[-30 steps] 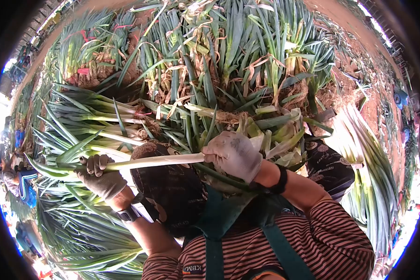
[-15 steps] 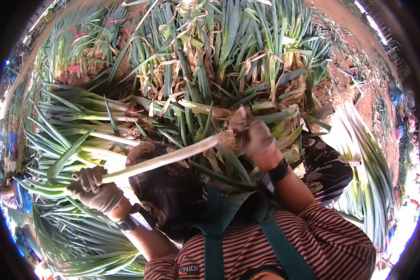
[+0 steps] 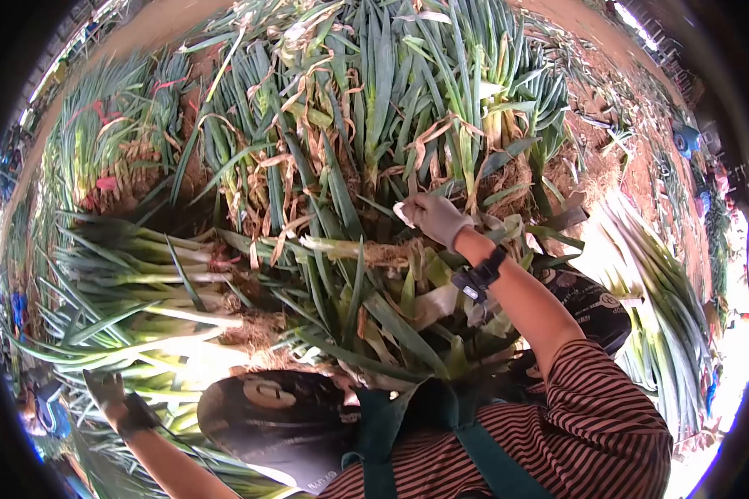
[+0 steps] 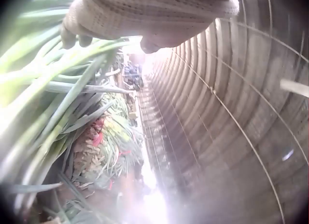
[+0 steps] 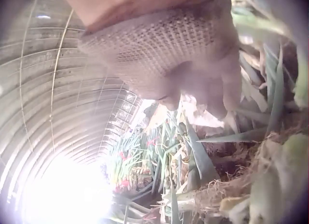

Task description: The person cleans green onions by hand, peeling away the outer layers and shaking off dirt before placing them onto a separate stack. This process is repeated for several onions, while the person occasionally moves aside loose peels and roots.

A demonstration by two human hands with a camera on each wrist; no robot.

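The gloved right hand (image 3: 433,218) is raised over the leek heap in the head view, pinching a small pale scrap (image 3: 404,214). The right wrist view shows that scrap (image 5: 205,116) between the thumb and fingers of the glove (image 5: 164,55). At the lower left, the gloved left hand (image 3: 110,397) is over green leek leaves, its fingers extended and gripping nothing visible. Leaves (image 4: 72,79) spread below that glove (image 4: 145,18) in the left wrist view. Beside the left hand, leeks (image 3: 183,279) lie with their roots toward the middle.
Upright leek bundles (image 3: 374,91) stand across the back. Another pile of leeks (image 3: 653,308) lies at the right. Loose leaves and peelings (image 3: 424,308) cover the ground before the person's knees (image 3: 266,416). Red ties (image 3: 104,183) mark bundles at the back left.
The leek held between both hands has left their grip. The left hand has moved down and left, its fingers loosened. The right hand has risen from the root end, now pinching a pale scrap.
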